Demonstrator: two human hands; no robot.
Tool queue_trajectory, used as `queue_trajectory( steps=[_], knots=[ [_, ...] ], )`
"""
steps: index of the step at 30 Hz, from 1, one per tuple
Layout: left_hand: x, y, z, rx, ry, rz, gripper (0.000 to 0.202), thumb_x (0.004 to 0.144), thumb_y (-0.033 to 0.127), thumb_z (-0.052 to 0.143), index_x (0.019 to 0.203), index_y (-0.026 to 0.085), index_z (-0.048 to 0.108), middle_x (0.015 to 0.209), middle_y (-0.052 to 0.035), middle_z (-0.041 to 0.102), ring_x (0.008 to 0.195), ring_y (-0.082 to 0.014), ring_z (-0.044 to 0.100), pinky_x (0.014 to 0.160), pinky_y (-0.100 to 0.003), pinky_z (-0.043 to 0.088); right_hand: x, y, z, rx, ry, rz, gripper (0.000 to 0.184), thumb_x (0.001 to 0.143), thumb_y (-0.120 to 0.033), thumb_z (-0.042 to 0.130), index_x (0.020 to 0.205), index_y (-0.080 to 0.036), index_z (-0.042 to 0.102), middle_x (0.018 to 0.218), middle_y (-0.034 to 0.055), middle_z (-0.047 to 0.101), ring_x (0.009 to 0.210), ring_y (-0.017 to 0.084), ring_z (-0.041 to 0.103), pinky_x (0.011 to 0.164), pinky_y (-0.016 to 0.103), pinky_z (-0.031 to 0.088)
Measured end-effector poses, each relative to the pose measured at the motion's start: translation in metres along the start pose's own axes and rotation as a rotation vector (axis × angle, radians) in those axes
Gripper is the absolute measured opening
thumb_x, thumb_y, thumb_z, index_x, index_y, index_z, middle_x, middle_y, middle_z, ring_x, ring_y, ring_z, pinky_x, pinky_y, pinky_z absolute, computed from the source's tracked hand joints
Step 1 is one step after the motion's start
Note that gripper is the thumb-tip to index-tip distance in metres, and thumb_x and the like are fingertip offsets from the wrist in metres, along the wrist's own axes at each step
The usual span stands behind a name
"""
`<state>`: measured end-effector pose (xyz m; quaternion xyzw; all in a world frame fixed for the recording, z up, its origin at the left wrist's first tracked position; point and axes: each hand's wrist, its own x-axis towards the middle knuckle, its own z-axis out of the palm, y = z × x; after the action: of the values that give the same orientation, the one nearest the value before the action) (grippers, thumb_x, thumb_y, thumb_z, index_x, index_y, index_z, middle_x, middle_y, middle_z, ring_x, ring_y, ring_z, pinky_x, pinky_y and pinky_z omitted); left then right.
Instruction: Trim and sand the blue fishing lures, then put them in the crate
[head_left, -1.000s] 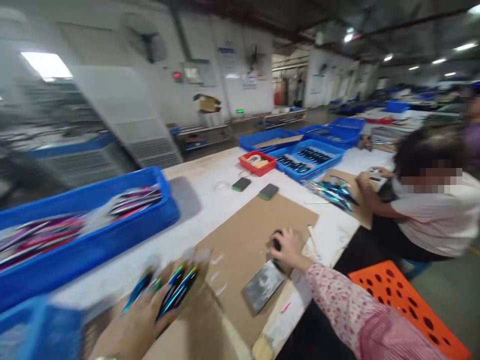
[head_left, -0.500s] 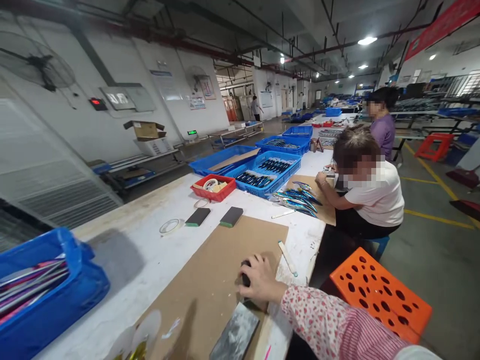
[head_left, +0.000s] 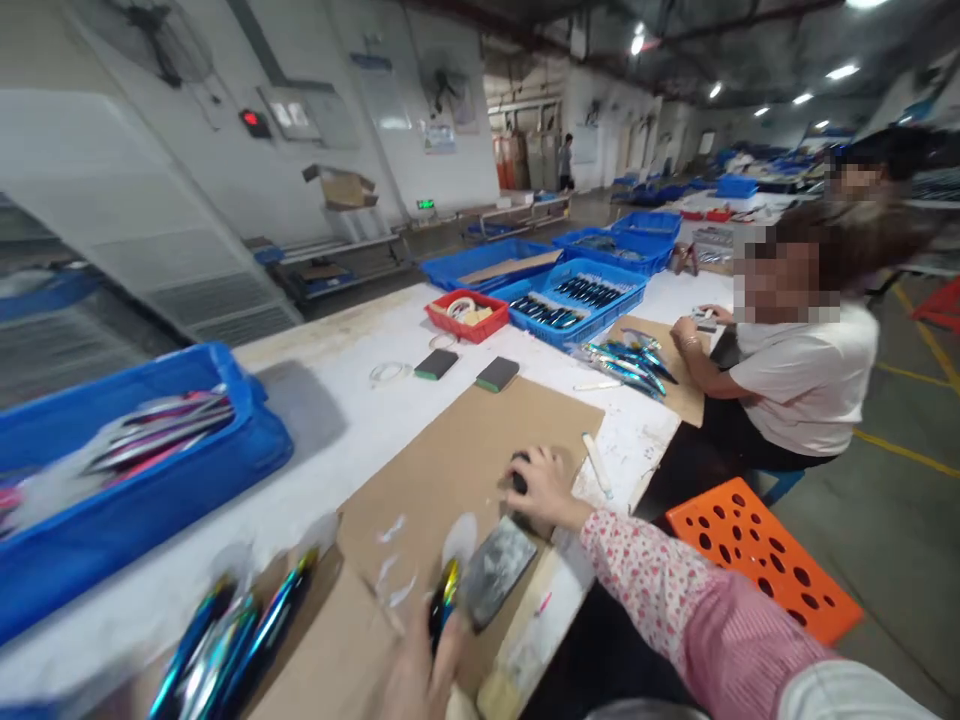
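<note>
My right hand point(head_left: 546, 490) rests on the brown cardboard sheet point(head_left: 480, 440), its fingers curled around a small black object point(head_left: 519, 472) mostly hidden by them. In the lower middle, my left hand point(head_left: 421, 665) grips a dark, shiny fishing lure point(head_left: 444, 600) with a yellow-gold end and a clear round lip. That lip lies beside a grey, whitish-smeared flat block point(head_left: 496, 572), just below my right hand. Several blue-black fishing lures point(head_left: 262, 640) with clear lips lie at the bottom left.
A blue bin point(head_left: 259, 425) with pink and silver lures stands left. Two dark sanding blocks point(head_left: 497, 374), a red tray point(head_left: 491, 327) of tape rolls and a blue basket point(head_left: 547, 340) of lures sit further back. A co-worker point(head_left: 810, 380) sits at right, near an orange stool point(head_left: 765, 560).
The view has swung left and down. My left hand has come into view gripping a lure, and more lures show at the bottom left. My right hand still holds the black object.
</note>
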<state>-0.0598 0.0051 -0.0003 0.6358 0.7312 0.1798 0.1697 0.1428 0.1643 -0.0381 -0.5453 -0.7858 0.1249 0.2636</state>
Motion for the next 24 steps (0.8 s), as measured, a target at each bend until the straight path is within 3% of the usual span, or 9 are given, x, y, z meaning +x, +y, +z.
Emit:
queue_trajectory(
  steps=[4,9,18,24],
  knots=[
    [-0.013,0.019,0.011,0.026,-0.167,-0.004,0.041,0.091,0.039,0.032,0.121,0.016,0.050,0.096,-0.0103,0.071,0.087,-0.0222,0.068,0.071,-0.030,0.051,0.002,0.000,-0.010,0.135,0.035,0.083,0.024,0.074,-0.032,0.067,0.098,-0.025,0.065,0.115,0.0041,0.054,0.108,0.024,0.044,0.090,0.039,0.037],
    [-0.015,0.039,0.022,0.124,-0.206,-0.041,0.043,0.094,0.035,0.031,0.124,0.008,0.045,0.095,-0.0156,0.070,0.087,-0.0248,0.068,0.070,-0.032,0.049,0.001,-0.016,-0.018,0.267,-0.022,0.007,0.023,0.073,-0.029,0.067,0.095,-0.024,0.065,0.111,0.0032,0.055,0.107,0.022,0.047,0.095,0.038,0.038],
    [-0.015,0.044,0.021,0.132,-0.260,-0.044,0.039,0.095,0.034,0.031,0.123,0.009,0.042,0.089,-0.0146,0.071,0.084,-0.0254,0.069,0.064,-0.030,0.047,-0.026,-0.050,-0.025,0.031,-0.194,-0.037,0.024,0.079,-0.037,0.063,0.100,-0.026,0.063,0.118,0.0046,0.051,0.111,0.024,0.041,0.092,0.040,0.038],
    [-0.016,0.047,0.021,0.084,-0.278,-0.072,0.039,0.095,0.035,0.030,0.124,0.009,0.040,0.092,-0.0149,0.071,0.085,-0.0266,0.068,0.064,-0.031,0.045,-0.018,-0.056,-0.029,-0.056,-0.220,-0.006,0.021,0.082,-0.036,0.058,0.101,-0.026,0.061,0.119,0.0048,0.051,0.112,0.025,0.041,0.086,0.039,0.038]
  ],
)
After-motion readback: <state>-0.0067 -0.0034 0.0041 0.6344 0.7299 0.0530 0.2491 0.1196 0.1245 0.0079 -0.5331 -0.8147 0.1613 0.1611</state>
